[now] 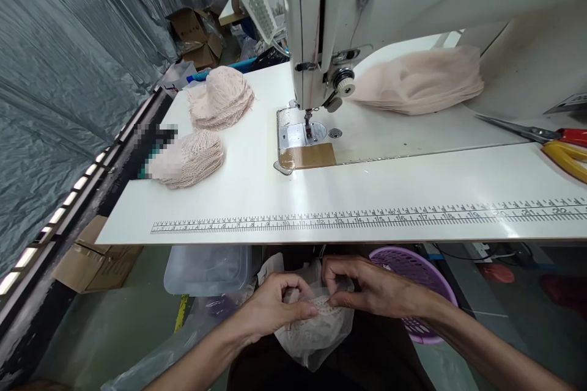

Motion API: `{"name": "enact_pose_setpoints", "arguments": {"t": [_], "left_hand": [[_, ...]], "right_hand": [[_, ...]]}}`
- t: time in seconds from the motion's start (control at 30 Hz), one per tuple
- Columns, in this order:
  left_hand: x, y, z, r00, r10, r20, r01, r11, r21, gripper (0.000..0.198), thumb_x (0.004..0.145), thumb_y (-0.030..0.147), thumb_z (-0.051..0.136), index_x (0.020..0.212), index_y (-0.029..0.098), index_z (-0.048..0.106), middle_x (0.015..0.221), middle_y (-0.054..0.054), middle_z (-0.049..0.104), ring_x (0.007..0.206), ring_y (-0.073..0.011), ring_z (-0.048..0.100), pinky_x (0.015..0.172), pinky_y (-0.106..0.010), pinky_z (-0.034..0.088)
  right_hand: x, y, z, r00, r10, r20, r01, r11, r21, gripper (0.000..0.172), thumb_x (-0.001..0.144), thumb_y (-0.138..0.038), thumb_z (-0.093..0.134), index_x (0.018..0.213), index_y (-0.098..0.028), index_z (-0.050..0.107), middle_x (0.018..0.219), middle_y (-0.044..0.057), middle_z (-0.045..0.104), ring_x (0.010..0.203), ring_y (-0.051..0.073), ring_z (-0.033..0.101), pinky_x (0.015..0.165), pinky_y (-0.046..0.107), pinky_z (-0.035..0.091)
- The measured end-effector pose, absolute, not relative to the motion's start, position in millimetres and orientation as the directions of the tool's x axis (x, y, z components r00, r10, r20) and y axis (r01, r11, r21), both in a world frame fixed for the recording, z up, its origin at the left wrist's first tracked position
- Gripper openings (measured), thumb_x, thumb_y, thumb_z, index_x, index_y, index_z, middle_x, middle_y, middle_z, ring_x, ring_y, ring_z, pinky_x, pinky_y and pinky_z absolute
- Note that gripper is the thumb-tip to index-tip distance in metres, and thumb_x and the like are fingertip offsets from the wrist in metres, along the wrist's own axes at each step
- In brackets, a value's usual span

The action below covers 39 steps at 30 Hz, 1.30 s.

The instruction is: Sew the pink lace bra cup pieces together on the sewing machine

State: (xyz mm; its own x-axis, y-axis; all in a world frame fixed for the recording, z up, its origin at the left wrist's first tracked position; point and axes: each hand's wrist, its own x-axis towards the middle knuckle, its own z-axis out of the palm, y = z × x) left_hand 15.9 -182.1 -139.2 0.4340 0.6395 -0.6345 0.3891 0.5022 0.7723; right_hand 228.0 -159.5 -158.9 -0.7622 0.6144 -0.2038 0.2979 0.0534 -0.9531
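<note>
Below the table's front edge, over my lap, both hands work at a clear plastic bag (316,333) holding pale pink lace pieces. My left hand (275,305) is closed, pinching the bag's top from the left. My right hand (367,290) is closed too, its fingertips pinching a lace piece (323,306) at the bag's mouth. The two hands almost touch each other. A white sewing machine (321,24) stands on the white table (257,195) beyond them, its needle over the metal plate (298,134).
Two piles of pink lace pieces (222,98) (188,162) lie at the table's left, a stack of pink fabric (419,82) behind the machine. Scissors with red and yellow handles (557,140) lie at the right. A purple basket (413,269) and a clear bin (208,269) sit under the table.
</note>
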Motion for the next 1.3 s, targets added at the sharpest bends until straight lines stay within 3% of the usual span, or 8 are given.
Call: {"name": "enact_pose_setpoints", "arguments": {"t": [0.1,0.33,0.57,0.7,0.87,0.97,1.17,1.3], "left_hand": [[17,-182,-139,0.441,0.627,-0.642,0.374,0.522,0.767,0.033,0.065,0.042,0.074,0.072,0.012,0.063,0.056,0.006,0.037,0.054,-0.0078,0.031,0.050,-0.019,0.025],[16,-183,-140,0.492,0.646,-0.584,0.393,0.433,0.811,0.030,0.067,0.043,0.073,0.073,0.014,0.069,0.072,-0.001,0.053,0.069,-0.0126,0.044,0.060,-0.020,0.033],[14,-183,-140,0.489,0.623,-0.611,0.414,0.450,0.791,0.033,0.066,0.045,0.075,0.071,0.012,0.067,0.065,0.002,0.045,0.060,-0.0093,0.034,0.053,-0.021,0.026],[8,-183,-128,0.475,0.597,-0.646,0.403,0.505,0.763,0.035,0.060,0.043,0.079,0.073,0.012,0.067,0.063,0.003,0.041,0.055,-0.0076,0.030,0.048,-0.021,0.022],[1,-186,-93,0.582,0.561,-0.588,0.451,0.379,0.808,0.026,0.062,0.038,0.079,0.072,0.015,0.069,0.067,0.003,0.046,0.057,-0.0077,0.034,0.050,-0.021,0.022],[1,-186,-92,0.620,0.534,-0.575,0.523,0.265,0.810,0.024,0.061,0.036,0.079,0.073,0.017,0.069,0.070,0.003,0.048,0.062,-0.0091,0.038,0.054,-0.021,0.025],[5,-189,-127,0.558,0.515,-0.651,0.519,0.395,0.758,0.028,0.062,0.039,0.076,0.063,0.013,0.065,0.068,0.003,0.047,0.064,-0.0108,0.042,0.057,-0.021,0.029],[4,-190,-132,0.549,0.548,-0.631,0.505,0.384,0.773,0.026,0.059,0.037,0.078,0.062,0.014,0.065,0.068,0.004,0.046,0.063,-0.0095,0.039,0.056,-0.020,0.028]], "right_hand": [[230,-159,-156,-0.756,0.618,-0.217,0.298,0.030,-0.954,0.005,0.084,-0.022,0.053,0.085,-0.020,0.049,0.078,-0.002,0.050,0.069,0.012,0.047,0.062,0.023,0.039],[234,-160,-144,-0.775,0.562,-0.288,0.371,0.037,-0.928,0.033,0.075,-0.033,0.068,0.104,-0.024,0.056,0.092,0.000,0.058,0.085,0.017,0.052,0.068,0.026,0.040],[229,-158,-149,-0.789,0.540,-0.293,0.385,0.062,-0.921,0.010,0.072,-0.022,0.069,0.077,-0.019,0.061,0.080,-0.002,0.054,0.079,0.016,0.050,0.065,0.025,0.036],[229,-161,-148,-0.819,0.508,-0.267,0.331,0.039,-0.943,0.024,0.074,-0.029,0.069,0.060,-0.015,0.055,0.063,-0.005,0.044,0.065,0.011,0.047,0.056,0.020,0.033],[230,-171,-124,-0.885,0.421,-0.198,0.205,-0.028,-0.978,0.029,0.075,-0.041,0.067,0.068,-0.014,0.060,0.065,-0.004,0.049,0.059,0.009,0.046,0.050,0.018,0.032],[229,-175,-122,-0.871,0.439,-0.220,0.246,0.004,-0.969,0.027,0.075,-0.038,0.068,0.067,-0.014,0.060,0.065,-0.004,0.049,0.061,0.010,0.047,0.052,0.019,0.032],[224,-180,-150,-0.804,0.494,-0.330,0.362,-0.034,-0.932,0.014,0.071,-0.024,0.070,0.071,-0.015,0.059,0.066,-0.006,0.050,0.060,0.009,0.045,0.051,0.018,0.030],[223,-182,-158,-0.812,0.481,-0.331,0.333,-0.083,-0.939,0.017,0.070,-0.027,0.071,0.075,-0.015,0.058,0.063,-0.007,0.048,0.058,0.008,0.042,0.050,0.018,0.030]]}}
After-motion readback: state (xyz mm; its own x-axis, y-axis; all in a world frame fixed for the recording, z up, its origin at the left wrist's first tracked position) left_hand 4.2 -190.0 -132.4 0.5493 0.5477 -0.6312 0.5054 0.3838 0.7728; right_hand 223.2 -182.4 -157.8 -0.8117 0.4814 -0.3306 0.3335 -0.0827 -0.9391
